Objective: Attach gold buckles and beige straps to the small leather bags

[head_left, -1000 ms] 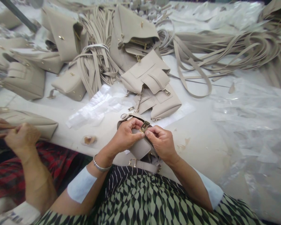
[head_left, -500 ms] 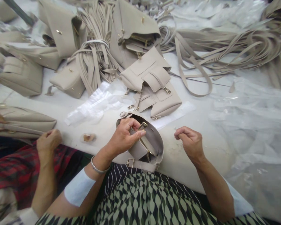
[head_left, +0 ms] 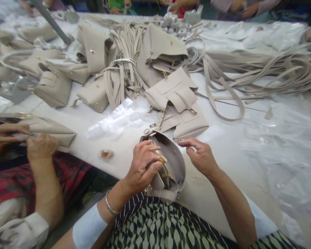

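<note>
Close in front of me stands a beige handbag (head_left: pixel 173 157), its flap raised and its grey-lined inside showing. My left hand (head_left: pixel 145 164) is closed at the bag's front, thumb and fingers around a gold metal clasp (head_left: pixel 162 159). A gold zipper pull (head_left: pixel 167 175) lies in the bag's mouth. Beside the top of the flap is my right hand (head_left: pixel 200 155), index finger stretched out and thumb apart from it. Nothing shows between those fingers; whether the fingertip touches the flap I cannot tell. A strap with a buckle (head_left: pixel 148 190) runs along the near side.
Flat bag pieces (head_left: pixel 181 100) lie beyond the handbag. Bundled beige straps (head_left: pixel 261 72) spread at the right rear, above clear plastic bags (head_left: pixel 287 148). At left, a co-worker's hands (head_left: pixel 41 148) hold another bag (head_left: pixel 63 133). A small brown object (head_left: pixel 106 154) lies near the edge.
My view has tilted up, showing more of the far table. My right hand has moved left to the flap, its index finger now extended. My left hand has turned with the clasp.
</note>
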{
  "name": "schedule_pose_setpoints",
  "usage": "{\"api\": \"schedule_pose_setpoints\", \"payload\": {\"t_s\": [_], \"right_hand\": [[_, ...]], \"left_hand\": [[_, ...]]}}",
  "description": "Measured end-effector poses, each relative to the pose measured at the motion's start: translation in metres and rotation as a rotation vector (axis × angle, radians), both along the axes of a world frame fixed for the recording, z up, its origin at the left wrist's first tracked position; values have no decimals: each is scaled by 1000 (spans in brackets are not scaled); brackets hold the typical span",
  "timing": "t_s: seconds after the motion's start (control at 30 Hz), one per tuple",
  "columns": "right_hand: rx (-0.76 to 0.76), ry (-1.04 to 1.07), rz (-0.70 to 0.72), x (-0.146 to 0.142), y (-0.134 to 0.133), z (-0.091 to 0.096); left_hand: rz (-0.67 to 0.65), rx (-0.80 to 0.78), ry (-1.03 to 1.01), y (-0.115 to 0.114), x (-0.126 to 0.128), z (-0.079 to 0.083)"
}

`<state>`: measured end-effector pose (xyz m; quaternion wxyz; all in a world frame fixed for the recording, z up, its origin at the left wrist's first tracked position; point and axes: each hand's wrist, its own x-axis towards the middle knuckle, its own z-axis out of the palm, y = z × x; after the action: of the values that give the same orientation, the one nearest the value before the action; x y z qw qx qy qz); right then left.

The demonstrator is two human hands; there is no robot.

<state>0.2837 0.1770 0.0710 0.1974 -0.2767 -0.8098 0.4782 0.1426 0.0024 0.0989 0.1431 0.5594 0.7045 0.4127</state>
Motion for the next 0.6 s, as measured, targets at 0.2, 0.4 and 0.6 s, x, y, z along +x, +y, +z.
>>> {"api": "schedule_pose_setpoints", "payload": {"t_s": [0.2, 0.4, 0.6], "right_hand": [[155, -143, 363, -80, 14, -10], [331, -288, 562, -112, 9, -28], [469, -327, 320, -86, 4, -19]], "left_hand": [[274, -29, 174, -24, 21, -19], [293, -22, 161, -28, 30, -26], [356, 60, 171, -28, 17, -18]]}}
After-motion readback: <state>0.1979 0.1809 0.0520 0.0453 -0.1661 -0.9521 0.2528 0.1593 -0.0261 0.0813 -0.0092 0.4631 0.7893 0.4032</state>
